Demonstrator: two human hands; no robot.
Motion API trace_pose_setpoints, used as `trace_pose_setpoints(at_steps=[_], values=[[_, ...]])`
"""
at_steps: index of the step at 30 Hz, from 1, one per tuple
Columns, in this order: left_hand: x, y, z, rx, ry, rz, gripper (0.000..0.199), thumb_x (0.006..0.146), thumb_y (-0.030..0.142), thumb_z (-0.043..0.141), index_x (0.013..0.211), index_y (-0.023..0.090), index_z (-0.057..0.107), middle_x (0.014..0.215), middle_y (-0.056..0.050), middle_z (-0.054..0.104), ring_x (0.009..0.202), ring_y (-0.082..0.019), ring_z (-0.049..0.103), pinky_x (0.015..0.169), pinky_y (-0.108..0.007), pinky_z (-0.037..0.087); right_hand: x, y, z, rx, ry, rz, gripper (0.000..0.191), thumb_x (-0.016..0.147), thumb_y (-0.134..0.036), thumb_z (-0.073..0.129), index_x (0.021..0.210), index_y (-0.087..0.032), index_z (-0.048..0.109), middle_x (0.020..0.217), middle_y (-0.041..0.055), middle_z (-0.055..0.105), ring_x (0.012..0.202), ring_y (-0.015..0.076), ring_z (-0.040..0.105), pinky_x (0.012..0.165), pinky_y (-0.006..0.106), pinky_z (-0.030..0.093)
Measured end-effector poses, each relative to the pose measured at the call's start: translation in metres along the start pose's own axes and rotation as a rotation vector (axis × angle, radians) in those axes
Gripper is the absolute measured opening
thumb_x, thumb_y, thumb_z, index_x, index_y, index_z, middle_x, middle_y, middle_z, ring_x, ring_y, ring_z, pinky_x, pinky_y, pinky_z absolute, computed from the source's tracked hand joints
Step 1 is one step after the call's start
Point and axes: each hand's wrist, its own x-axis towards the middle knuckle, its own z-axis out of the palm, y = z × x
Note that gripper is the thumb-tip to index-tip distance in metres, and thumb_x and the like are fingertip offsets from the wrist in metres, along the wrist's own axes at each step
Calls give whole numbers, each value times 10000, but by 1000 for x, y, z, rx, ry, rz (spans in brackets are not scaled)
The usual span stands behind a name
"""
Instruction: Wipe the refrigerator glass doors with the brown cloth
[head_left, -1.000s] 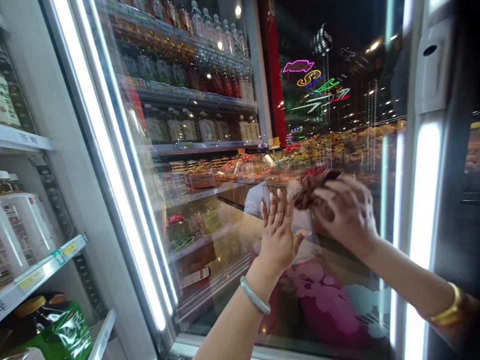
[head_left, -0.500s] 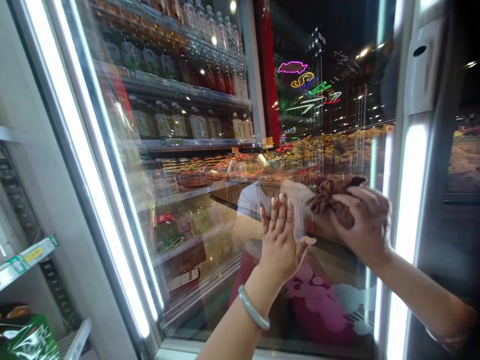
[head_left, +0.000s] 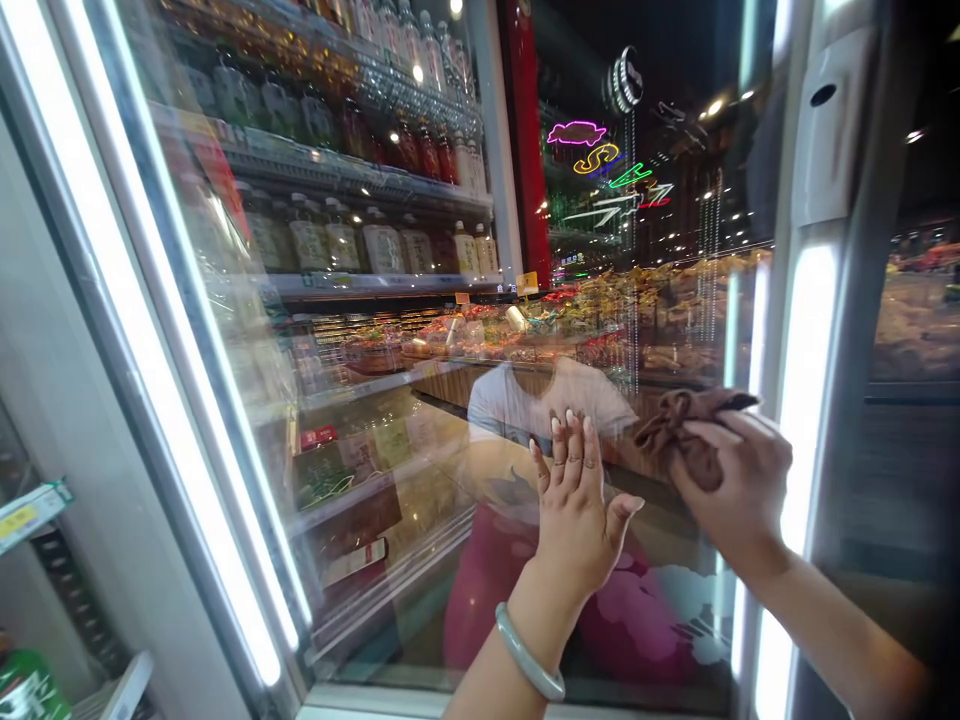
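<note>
Right of frame ctr, R hand [head_left: 739, 490]: fingers bent, gripping brown cloth [head_left: 679, 430].
Cloth: bunched in R hand, poking out to its L, in front of glass door [head_left: 427, 620]; exact contact w/ glass can't tell.
Lower ctr, L hand [head_left: 576, 515]: holds nothing; fingers straight, thumb out to R, palm twd glass; whether pressed flat can't tell.
L wrist: pale green bangle [head_left: 519, 655].
Glass door: slanted across frame; shows reflection [head_left: 600, 395] of person in light top, mid-frame, behind L hand.
Upper L-ctr: bottles [head_left: 379, 240] in rows on shelves [head_left: 345, 285], seen w/ glare.
Upper R-ctr: neon shapes [head_left: 576, 133], pink, yellow, green.
Sides: bright light strip [head_left: 157, 380] at L, another at R, near R hand.
Lower L corner: green pack [head_left: 30, 690], cut by frame edge.
</note>
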Motion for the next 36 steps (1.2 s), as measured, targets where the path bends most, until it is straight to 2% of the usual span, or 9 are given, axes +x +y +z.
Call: trace_pose_setpoints(at_steps=[6,9,12,14,17,21,26,31,36], values=[[1,12,8,-4,25,-35,855,1044,624,280,1681,166,-62,1773,-119,39,1641,-319,-53,1318,-658,51,18,-33,4,8,-52,-238,416,841,-176,762,1224,-266,627,1241,67,644,1278,301,581,1183,555,469],[-2,12,12,17,31,-21,848,1049,613,287,1682,155,-43,1769,-120,76,1644,-292,-30,1335,-603,80,24,-18,3,-21,-7,-130,437,831,-233,790,1237,-249,628,1265,97,632,1294,333,578,1158,574,477],[-17,10,23,55,39,1,865,1044,612,326,1682,137,-14,1760,-134,117,1646,-289,8,1343,-570,104,-7,-11,-1,-7,25,44,439,798,-279,828,1190,-231,637,1149,97,651,1146,336,643,1015,556,552],[-30,10,33,73,43,17,885,1032,607,392,1683,136,21,1753,-137,143,1645,-303,41,1345,-566,121,-36,-22,-4,13,13,84,393,804,-283,811,1156,-241,641,1060,76,649,1041,317,662,923,536,581],[-50,11,46,88,37,29,837,1038,538,440,1683,146,79,1749,-115,179,1644,-290,81,1352,-526,134,-62,-46,-5,39,-19,16,317,878,-241,699,1191,-254,644,1152,101,638,1187,355,617,1004,585,558],[-62,10,51,110,28,44,831,1041,557,412,1679,115,116,1746,-121,187,1645,-282,87,1355,-507,134,-44,-43,-4,63,-85,-127,384,847,-163,743,1204,-265,648,1223,91,636,1285,345,573,1144,590,489],[-64,7,51,119,39,55,882,1008,599,475,1681,143,134,1743,-109,202,1645,-273,88,1355,-478,145,-46,-13,-10,-11,12,150,439,806,-261,825,1203,-267,638,1182,92,646,1145,329,634,1003,535,542],[-66,8,50,111,30,39,904,995,637,479,1680,153,143,1735,-100,234,1644,-267,119,1350,-471,176,-91,-46,-13,7,-52,137,333,884,-296,738,1199,-254,637,1222,118,626,1230,379,596,1005,590,539],[-75,7,48,141,24,64,883,1004,616,474,1679,147,152,1731,-89,244,1643,-265,133,1340,-457,194,-72,-49,-11,32,-74,51,341,867,-223,747,1190,-262,645,1253,103,621,1311,366,555,1094,584,517]])
